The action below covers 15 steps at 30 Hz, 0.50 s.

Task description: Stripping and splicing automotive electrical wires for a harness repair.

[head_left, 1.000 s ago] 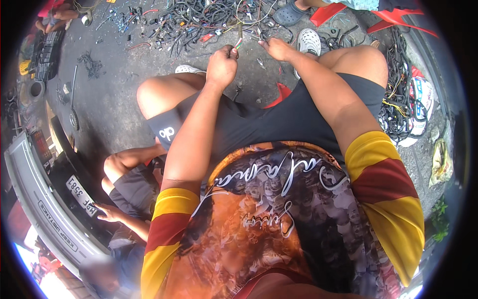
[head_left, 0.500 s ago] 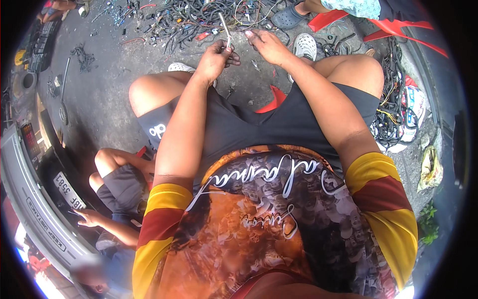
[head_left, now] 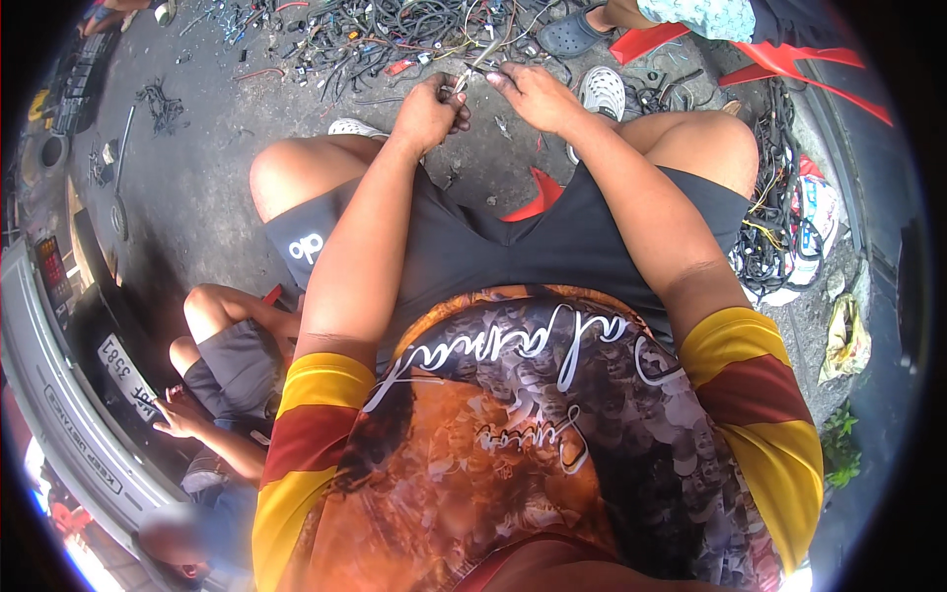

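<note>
Wire [head_left: 480, 61] sits pinched between my two hands at the far middle of the scene, just above the concrete floor [head_left: 197, 187] and near the tangled wire pile [head_left: 414, 25]. My left hand [head_left: 431, 104] is clenched around a small tool or the wire's lower end, I cannot tell which, while the fingers [head_left: 505, 79] of my right hand [head_left: 538, 94] grasp the strand from the right. Judging from the large heap of cables beyond my knees, I would say most of the sorting or stripping remains, with only this one piece in hand.
</note>
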Each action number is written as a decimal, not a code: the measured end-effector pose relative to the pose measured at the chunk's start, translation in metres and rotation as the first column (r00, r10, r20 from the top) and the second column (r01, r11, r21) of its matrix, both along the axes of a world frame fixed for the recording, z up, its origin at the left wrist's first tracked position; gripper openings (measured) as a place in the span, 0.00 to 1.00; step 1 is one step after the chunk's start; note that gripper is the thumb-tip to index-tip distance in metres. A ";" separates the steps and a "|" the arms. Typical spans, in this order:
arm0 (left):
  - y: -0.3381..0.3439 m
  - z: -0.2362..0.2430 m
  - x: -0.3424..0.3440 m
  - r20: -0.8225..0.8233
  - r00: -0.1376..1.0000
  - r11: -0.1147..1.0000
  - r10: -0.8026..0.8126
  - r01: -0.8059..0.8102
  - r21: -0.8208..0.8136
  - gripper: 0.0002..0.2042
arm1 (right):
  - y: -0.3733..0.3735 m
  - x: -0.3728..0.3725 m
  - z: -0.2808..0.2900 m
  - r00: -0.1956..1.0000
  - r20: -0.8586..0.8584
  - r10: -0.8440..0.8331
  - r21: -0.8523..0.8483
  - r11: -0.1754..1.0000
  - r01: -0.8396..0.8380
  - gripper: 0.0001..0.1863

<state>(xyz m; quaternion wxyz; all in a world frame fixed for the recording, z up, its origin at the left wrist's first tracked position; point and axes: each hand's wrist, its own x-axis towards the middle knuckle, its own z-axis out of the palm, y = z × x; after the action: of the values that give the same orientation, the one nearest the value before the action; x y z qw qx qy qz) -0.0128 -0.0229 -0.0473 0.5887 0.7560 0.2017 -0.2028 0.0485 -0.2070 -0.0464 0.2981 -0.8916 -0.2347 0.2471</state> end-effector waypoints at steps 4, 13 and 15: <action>0.005 -0.011 0.001 0.060 0.987 0.952 -0.147 0.125 0.278 0.10 | 0.001 -0.004 -0.006 1.000 0.016 -0.010 -0.008 1.000 0.010 0.28; -0.008 0.010 -0.001 -0.152 0.979 0.947 0.132 -0.170 -0.272 0.12 | 0.008 -0.007 -0.010 0.997 0.049 0.060 0.061 0.996 -0.063 0.24; -0.011 0.010 -0.002 -0.155 0.979 0.951 0.130 -0.167 -0.260 0.11 | 0.010 -0.006 -0.007 0.993 0.087 0.082 -0.002 0.997 -0.083 0.23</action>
<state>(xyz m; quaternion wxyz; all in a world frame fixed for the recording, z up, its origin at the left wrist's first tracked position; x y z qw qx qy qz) -0.0147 -0.0337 -0.0374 0.6854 0.6352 0.2679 -0.2345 0.0421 -0.1970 -0.0532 0.2777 -0.8909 -0.2842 0.2201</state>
